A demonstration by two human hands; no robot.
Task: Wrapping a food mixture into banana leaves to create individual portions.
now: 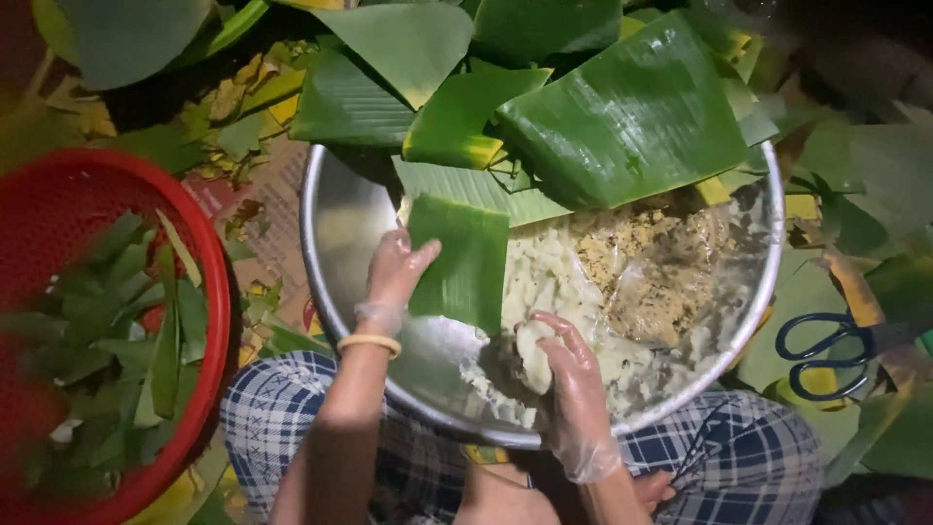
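At the far left sits a red mesh basket (209, 292) holding folded green leaf parcels; its left side runs off the frame and its contents are blurred. Next to it, near the centre, the person's left hand (394, 277), in a thin clear glove with a pale yellow bangle (369, 341) at the wrist, is closed on a rectangular strip of banana leaf (462, 262). The thumb lies across the strip's left edge and the fingers are tucked behind it, so the leaf stands just right of the hand, held up over the left half of a large round metal bowl (335, 233). To the right and lower, the gloved right hand (569, 374) curls around a small pale lump of dough (533, 352), which sits at the fingertips on the hand's left side, low in the bowl near its front rim. Beyond that hand, the bowl holds a mass of pale dough (544, 277) and, further right, a crumbly yellowish filling (651, 272) partly under crinkled clear plastic, so its edges are hard to make out. Large banana leaf pieces (622, 117) overlap the bowl's back rim and hide it. The bowl rests on the person's lap, covered in blue and white checked cloth (748, 452). At the far right, black-handled scissors (826, 355) lie on leaves, their blades lost in the dimness.
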